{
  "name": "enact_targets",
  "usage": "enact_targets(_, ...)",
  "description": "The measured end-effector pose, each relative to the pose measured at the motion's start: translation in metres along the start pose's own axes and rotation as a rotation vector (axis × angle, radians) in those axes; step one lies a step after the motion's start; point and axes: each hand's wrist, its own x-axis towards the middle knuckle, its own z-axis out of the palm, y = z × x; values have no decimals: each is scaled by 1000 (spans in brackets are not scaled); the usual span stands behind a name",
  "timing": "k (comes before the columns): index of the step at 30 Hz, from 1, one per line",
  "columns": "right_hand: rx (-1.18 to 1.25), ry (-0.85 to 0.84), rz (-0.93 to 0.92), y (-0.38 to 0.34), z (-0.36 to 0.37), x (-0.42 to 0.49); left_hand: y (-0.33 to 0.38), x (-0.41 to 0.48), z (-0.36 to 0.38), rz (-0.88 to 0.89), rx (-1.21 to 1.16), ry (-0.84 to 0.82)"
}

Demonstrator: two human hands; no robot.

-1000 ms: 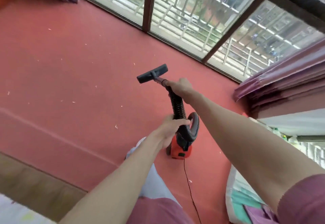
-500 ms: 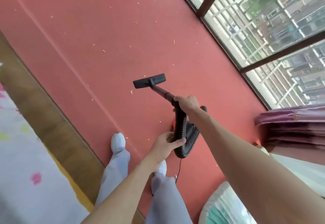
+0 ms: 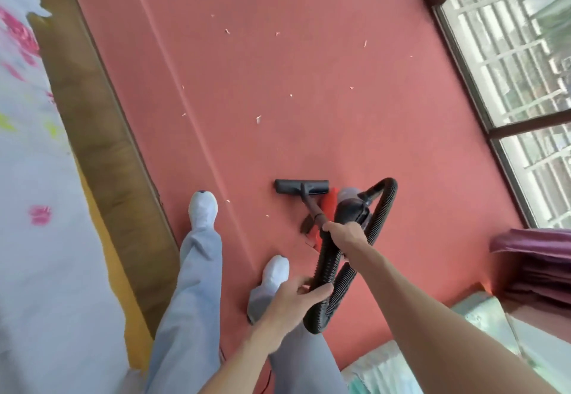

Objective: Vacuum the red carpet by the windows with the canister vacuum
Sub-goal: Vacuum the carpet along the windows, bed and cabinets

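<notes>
Gripping the top of the wand [image 3: 312, 208] where it meets the ribbed hose [image 3: 327, 257], the right hand [image 3: 344, 236] steers the floor head [image 3: 301, 186], which lies flat on the red carpet [image 3: 278, 69] near the centre of the frame. The left hand [image 3: 293, 299] holds a lower bend of the hose with its thumb laid over it. Its fingers are blurred, so how far they wrap is hard to say. The canister vacuum [image 3: 352, 208] sits on the carpet just right of the floor head.

To do this pass well, the head probably needs pushing flat in slow, overlapping strokes toward the pale scraps [image 3: 259, 119] strewn across the upper middle, then out to the windows [image 3: 509, 69] at the right edge. Of the two hands, the left is best used to lift the hose slack clear, since a dragging loop could tug the canister. The canister sits so close to the head that it may crowd a stroke to the right.

The canister's red body is mostly hidden behind the wand and hose. The carpet runs out of the frame at the top, and a purple curtain [image 3: 531, 257] covers its lower right corner. Whether the motor is running cannot be told.
</notes>
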Motion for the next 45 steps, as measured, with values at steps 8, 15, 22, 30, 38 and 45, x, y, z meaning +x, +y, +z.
enact_targets(8, -43, -26, -63, 19, 35, 8, -33, 4, 3, -4, 43, 138)
enact_targets(15, -394, -9, -185, 15, 33, 5, -41, 9, -2, -34, -43, -20)
enact_targets(22, -594, -60, -197, -9, 23, -7, -22, 11, 10, 10, -171, -218)
enact_targets(30, -518, -243, -67, -30, 36, -3, -36, 23, -17, 26, -180, -257)
enact_targets(38, -554, -335, 19, 13, 77, -5, -87, 22, -27, -112, -93, -251)
enact_targets(45, -504, -296, 19, 32, 103, -13, -118, 24, -28, -134, -153, -164)
